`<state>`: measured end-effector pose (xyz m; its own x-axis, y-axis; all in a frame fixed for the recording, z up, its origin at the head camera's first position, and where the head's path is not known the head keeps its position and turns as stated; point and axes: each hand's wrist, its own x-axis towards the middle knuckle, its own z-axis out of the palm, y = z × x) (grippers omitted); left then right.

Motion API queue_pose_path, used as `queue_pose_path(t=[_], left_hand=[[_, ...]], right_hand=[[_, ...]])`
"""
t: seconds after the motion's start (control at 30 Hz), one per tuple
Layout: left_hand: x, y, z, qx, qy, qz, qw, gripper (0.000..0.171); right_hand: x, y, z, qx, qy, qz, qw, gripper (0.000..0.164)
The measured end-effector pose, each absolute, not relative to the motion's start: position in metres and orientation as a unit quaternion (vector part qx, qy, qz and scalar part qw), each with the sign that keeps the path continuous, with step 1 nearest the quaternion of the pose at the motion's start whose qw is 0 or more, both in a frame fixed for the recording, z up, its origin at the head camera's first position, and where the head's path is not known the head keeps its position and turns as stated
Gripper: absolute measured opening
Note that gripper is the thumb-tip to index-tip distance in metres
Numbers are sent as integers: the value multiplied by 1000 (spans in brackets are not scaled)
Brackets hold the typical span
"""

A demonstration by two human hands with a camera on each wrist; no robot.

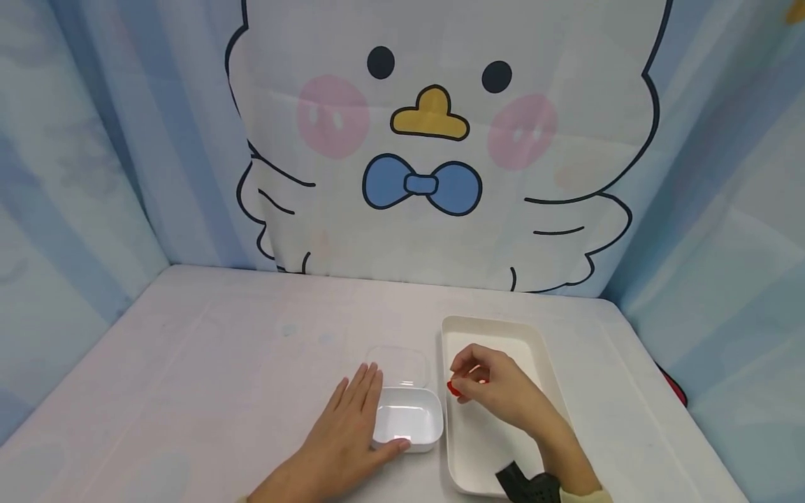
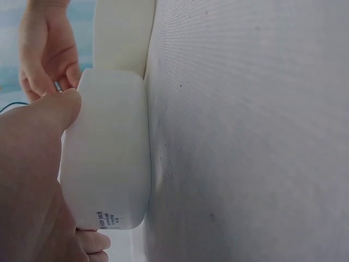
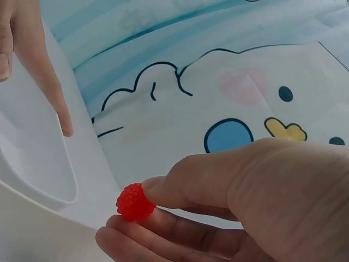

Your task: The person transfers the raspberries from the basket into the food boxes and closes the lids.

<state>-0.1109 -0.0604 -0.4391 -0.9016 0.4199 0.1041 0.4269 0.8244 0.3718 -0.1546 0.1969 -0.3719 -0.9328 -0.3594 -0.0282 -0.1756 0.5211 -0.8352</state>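
Note:
A red raspberry (image 3: 136, 202) sits between the thumb and fingertips of my right hand (image 1: 497, 384), which pinches it above the cream tray (image 1: 487, 447). A second speck of red shows under that hand in the head view. My left hand (image 1: 346, 433) lies along the left side of a small white box (image 1: 409, 419), fingers straight and together, thumb at its near rim. Seen from the left wrist, the thumb touches the top edge of the box (image 2: 106, 147), and small dark print marks its side wall. The inside of the box shows bare white.
A clear plastic lid (image 1: 397, 365) lies just behind the box. The tray stands directly to the right of the box, its raised rim close to it. A white cloth covers the table (image 1: 207, 363), and printed curtains (image 1: 723, 175) enclose the back and sides.

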Motion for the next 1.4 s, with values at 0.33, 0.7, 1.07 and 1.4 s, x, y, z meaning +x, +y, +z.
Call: queue_pose_path(t=[0.33,0.7,1.07,1.4], left_hand=[[-110,-60,-437,-220,-954,-203,19,104],[-110,-58,-436,-224,-954,-197,30,101],[-110,-58,-436,-228,-953,-195,28,100],[-111,-59,-435,-221,-954,-204,2,102]], right_hand=[[-147,185,-371,-156,864,-465,116,14],[-142,166,-376,-196,857,-460,124,13],[-138,149,-385,-205,861,-449,127,12],[-138,134,-396,-210,871,-429,116,9]])
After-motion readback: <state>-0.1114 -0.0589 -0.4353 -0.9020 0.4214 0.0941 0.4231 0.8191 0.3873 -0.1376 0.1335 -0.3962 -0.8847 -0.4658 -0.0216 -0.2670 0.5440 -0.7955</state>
